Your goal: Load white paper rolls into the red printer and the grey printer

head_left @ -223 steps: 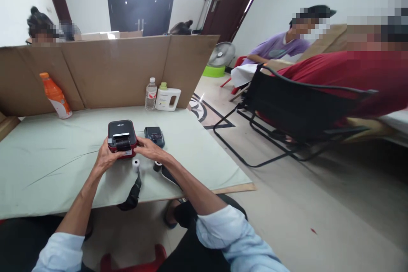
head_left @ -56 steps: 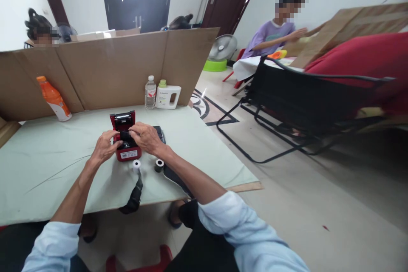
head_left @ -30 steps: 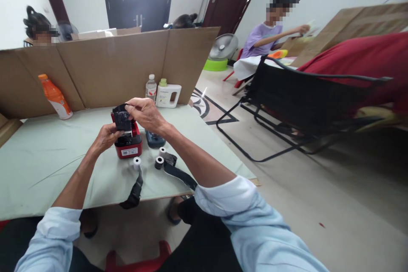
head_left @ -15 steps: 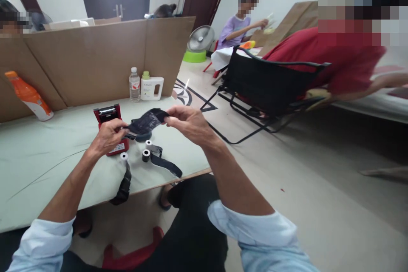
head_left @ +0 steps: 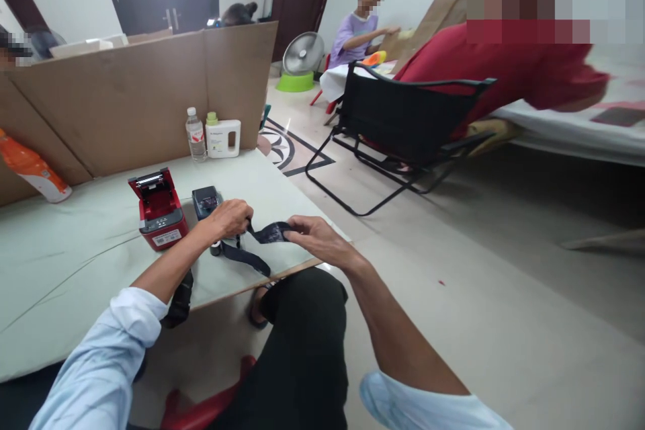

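Both hands hold a black ribbon strip (head_left: 272, 233) stretched above the table's right part. My left hand (head_left: 232, 218) is closed on its left end, and my right hand (head_left: 318, 240) pinches the other end between thumb and fingers. Below them lies a small roll (head_left: 216, 248) with a dark ribbon tail (head_left: 246, 257) spread toward the table edge. Another black ribbon (head_left: 180, 300) hangs over the front edge, its roll hidden by my left forearm. A red printer (head_left: 164, 225) stands with its lid raised, and a black device (head_left: 204, 200) sits behind my left hand.
A cardboard panel (head_left: 146, 94) borders the table (head_left: 101, 235). Before it stand a clear bottle (head_left: 196, 136), a white jug (head_left: 222, 141) and a leaning orange bottle (head_left: 33, 164). To the right are a black folding chair (head_left: 403, 114), a fan (head_left: 302, 55) and other people.
Both hands have moved right and lower with the ribbon strip, uncovering the red printer and black device. The camera view has shifted to the right.
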{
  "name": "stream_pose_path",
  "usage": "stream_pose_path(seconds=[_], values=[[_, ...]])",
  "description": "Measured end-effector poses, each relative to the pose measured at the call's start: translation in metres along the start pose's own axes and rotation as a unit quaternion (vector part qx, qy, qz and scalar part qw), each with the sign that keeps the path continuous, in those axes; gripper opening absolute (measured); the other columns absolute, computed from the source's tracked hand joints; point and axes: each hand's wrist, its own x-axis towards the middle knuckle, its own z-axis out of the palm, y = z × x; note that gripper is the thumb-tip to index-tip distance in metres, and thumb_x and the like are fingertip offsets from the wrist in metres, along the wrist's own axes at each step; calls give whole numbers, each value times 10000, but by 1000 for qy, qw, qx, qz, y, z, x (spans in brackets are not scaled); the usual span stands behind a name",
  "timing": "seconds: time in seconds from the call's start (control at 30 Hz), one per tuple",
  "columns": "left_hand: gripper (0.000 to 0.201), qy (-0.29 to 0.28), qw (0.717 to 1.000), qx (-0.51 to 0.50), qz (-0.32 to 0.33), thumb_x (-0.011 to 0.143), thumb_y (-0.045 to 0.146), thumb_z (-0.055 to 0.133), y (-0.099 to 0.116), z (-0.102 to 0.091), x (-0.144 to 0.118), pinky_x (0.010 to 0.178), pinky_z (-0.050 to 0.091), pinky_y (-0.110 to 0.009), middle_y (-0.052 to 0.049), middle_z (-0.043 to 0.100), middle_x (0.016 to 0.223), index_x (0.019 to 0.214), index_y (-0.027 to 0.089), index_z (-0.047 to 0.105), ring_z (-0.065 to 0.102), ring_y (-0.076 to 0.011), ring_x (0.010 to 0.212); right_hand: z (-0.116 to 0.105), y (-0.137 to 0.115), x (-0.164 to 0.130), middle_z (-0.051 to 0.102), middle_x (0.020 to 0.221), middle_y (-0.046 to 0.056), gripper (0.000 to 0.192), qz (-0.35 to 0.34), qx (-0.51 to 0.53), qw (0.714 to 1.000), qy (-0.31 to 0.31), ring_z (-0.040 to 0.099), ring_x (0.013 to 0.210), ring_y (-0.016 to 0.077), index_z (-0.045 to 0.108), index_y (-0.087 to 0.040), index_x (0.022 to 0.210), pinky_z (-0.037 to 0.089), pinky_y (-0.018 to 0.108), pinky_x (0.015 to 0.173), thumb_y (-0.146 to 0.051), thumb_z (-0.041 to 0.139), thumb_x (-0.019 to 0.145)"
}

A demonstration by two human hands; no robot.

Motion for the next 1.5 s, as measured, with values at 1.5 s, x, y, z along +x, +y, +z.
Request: stream_pose_path(seconds=[1.5], values=[[532, 39, 990, -124, -54, 730, 57, 582, -49, 29, -111, 955, 539, -356, -68, 745, 1183, 1216, 250, 679, 688, -269, 1111, 113, -13, 39, 743, 993, 110, 201, -55, -174, 978, -105, 642, 858, 212, 686, -130, 1102, 416, 285, 759, -253, 617, 959]])
